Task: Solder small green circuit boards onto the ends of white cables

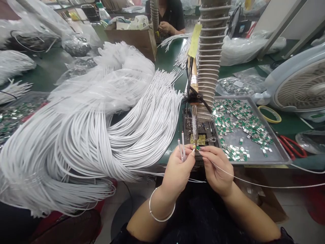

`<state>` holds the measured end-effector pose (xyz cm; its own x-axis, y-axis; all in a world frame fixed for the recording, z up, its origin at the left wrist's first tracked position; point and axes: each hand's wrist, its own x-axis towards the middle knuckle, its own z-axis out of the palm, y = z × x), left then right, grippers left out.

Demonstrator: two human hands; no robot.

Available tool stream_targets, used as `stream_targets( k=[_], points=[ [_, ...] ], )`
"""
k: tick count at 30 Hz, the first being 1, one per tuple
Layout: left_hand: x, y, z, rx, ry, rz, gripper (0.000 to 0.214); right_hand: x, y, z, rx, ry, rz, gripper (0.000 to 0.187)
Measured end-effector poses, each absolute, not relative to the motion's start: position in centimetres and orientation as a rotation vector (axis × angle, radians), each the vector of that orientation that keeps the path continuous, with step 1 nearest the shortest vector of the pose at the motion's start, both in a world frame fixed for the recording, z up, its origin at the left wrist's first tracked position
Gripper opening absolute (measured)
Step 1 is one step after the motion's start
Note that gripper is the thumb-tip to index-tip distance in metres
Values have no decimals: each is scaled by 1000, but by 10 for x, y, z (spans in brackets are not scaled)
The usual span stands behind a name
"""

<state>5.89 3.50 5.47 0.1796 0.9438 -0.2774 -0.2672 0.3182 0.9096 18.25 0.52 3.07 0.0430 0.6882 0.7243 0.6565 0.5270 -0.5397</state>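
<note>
My left hand (179, 167) is closed around white cables (183, 145), whose ends with short reddish tips stand up between the fingers. My right hand (217, 166) pinches a small green circuit board (198, 148) at its fingertips. A thin pale wire (250, 184), apparently solder, runs from under the right fingers off to the right. Both sets of fingertips meet just below the tip of an upright soldering iron (194, 125) fixed in a stand. Whether board and cable touch is too small to tell.
A big bundle of white cables (132, 142) covers the left side. At right lie a metal tray (281, 156) of green boards, red-handled pliers (291, 147), a tape roll (269, 114) and a fan (302, 81). A ribbed duct (210, 57) hangs behind the iron. Another person (169, 20) sits opposite.
</note>
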Motion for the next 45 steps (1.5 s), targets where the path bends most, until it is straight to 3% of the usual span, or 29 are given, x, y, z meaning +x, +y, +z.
stream_targets(
  k=[24,40,45],
  points=[
    [58,34,57,843,976,1052,10,179,9,34,-1175,-1634,-26,29],
    [52,33,47,918,967,949,12,181,0,24,-1170,-1574,160,36],
    [47,32,43,1026,927,902,12,182,0,26,-1295,-1632,170,23]
  ],
)
